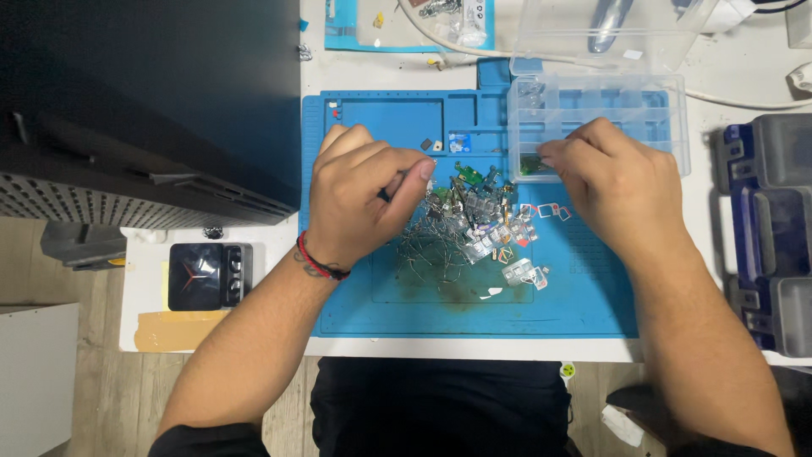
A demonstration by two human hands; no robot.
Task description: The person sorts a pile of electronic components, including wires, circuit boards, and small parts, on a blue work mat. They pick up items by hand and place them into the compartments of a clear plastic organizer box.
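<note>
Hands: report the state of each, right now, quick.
Left hand: fingers curled shut over the pile of small parts; what it pinches cannot be told.
Right hand: fingertips pinched at the clear organizer box, on a small green part.

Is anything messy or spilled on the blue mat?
Yes. A loose heap of tiny parts and thin wires lies scattered across the blue mat, outside the clear compartment box. The left hand and right hand flank it.
</note>
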